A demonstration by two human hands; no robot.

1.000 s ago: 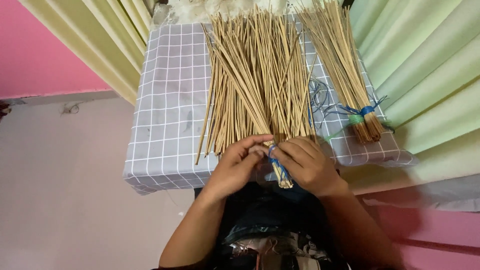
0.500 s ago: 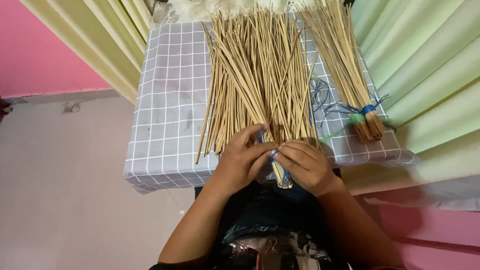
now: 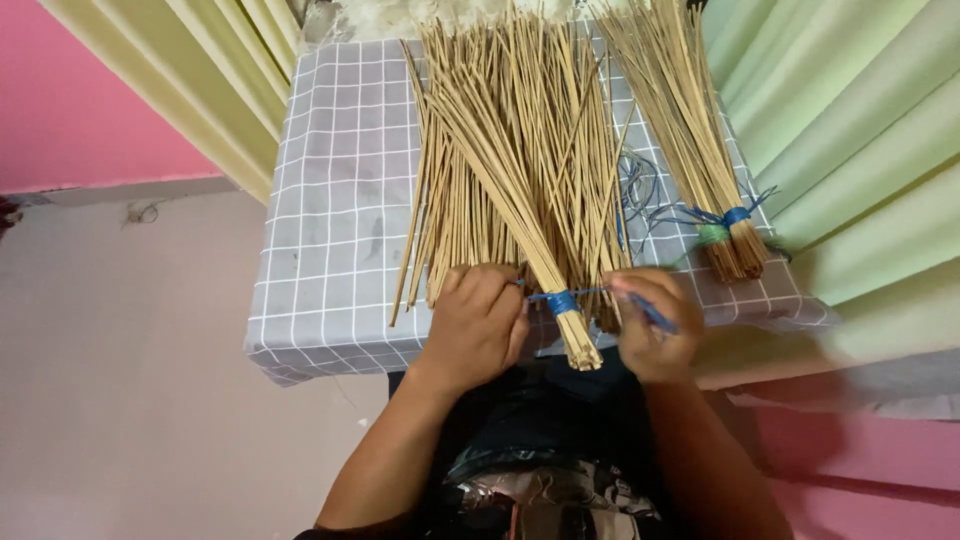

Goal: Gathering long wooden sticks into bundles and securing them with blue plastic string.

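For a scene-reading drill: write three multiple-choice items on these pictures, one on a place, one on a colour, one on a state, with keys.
1. Where does the finished tied bundle lie?
A. on the right of the table
B. on the floor
C. on the person's lap

2. What colour is the string wound round the bundle in hand?
A. red
B. blue
C. white

3. How does the string stand between the left hand and right hand?
A. slack on the cloth
B. cut in pieces
C. pulled taut

Key: 1 A, it rests near the checked cloth's right edge; 2 B, the wrap shows blue; 3 C, both hands draw it straight.
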